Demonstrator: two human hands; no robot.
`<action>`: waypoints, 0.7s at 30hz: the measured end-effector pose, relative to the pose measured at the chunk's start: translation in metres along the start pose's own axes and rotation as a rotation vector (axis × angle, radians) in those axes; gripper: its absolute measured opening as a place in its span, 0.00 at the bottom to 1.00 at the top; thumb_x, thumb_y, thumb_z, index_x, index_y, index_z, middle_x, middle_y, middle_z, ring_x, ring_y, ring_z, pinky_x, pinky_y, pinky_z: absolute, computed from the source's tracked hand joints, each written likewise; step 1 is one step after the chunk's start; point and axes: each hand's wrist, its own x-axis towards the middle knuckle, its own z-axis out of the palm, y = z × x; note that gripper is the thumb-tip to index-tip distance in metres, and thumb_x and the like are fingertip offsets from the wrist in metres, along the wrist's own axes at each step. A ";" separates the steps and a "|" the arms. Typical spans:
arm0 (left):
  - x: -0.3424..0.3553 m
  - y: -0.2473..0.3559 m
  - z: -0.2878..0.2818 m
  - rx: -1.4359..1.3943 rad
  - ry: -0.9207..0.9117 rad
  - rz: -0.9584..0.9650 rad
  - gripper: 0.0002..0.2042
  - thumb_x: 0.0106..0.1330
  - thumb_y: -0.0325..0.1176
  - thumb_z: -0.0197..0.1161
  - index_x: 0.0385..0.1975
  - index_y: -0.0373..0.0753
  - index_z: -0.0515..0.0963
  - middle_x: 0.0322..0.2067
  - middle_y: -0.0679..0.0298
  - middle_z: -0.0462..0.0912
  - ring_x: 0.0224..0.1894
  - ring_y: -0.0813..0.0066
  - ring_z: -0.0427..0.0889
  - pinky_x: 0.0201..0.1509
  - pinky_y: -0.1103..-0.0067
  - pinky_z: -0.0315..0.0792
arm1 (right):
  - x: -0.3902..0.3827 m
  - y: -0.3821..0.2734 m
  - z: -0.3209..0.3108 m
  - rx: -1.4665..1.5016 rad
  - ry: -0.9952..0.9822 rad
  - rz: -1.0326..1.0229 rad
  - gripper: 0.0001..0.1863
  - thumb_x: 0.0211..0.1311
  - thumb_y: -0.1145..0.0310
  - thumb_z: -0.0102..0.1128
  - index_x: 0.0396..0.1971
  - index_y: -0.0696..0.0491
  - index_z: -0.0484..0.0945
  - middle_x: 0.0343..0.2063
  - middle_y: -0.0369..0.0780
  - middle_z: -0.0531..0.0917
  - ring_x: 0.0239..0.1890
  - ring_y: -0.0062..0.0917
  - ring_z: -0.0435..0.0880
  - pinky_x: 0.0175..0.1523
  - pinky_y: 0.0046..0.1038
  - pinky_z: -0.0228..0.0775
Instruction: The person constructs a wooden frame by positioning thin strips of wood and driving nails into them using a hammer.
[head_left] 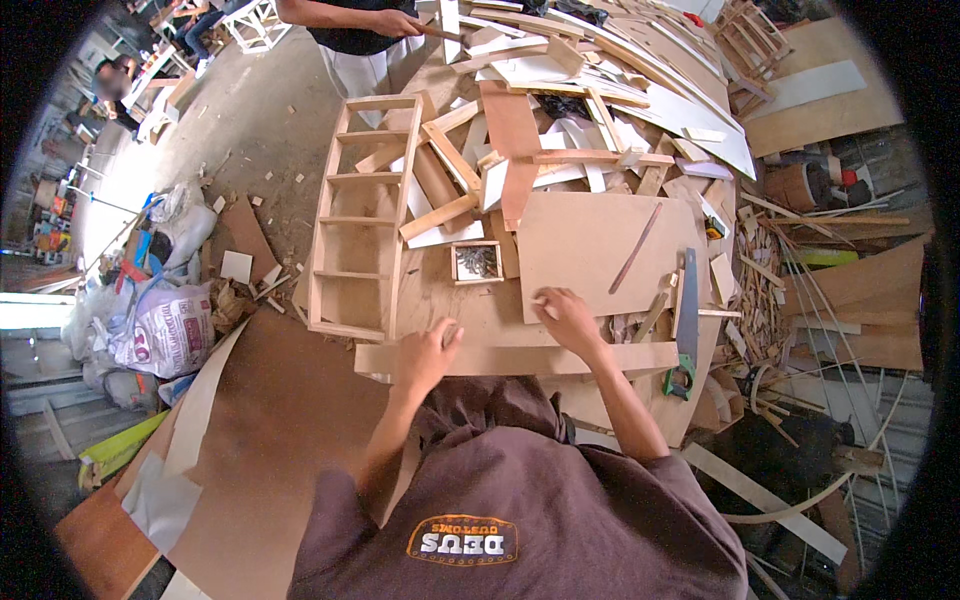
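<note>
My left hand (428,352) is over a long narrow wooden board (510,358) lying along the table's near edge. Its fingers are curled in, and what they hold, if anything, is too small to make out. To the right, my right hand (568,320) is at the near left corner of a flat brown panel (580,245), its fingers bent together around something I cannot make out. Beyond both hands sits a small square wooden box (477,262) with dark nail-like pieces inside. On the left lies a ladder-like wooden frame (362,222) with several crosspieces.
A handsaw (686,310) with a green handle lies right of the panel, near a yellow-black tape measure (714,228). A thin reddish stick (636,248) rests on the panel. Wood offcuts (560,60) pile up beyond. Across the table, another person's hand (398,23) grips a wooden-looking handle.
</note>
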 end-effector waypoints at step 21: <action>0.019 -0.026 -0.025 -0.121 -0.171 0.176 0.15 0.72 0.48 0.61 0.51 0.51 0.84 0.19 0.51 0.82 0.24 0.51 0.85 0.31 0.62 0.78 | 0.116 0.019 0.142 -0.206 0.088 0.143 0.14 0.63 0.65 0.66 0.48 0.50 0.85 0.40 0.45 0.84 0.48 0.41 0.83 0.52 0.41 0.77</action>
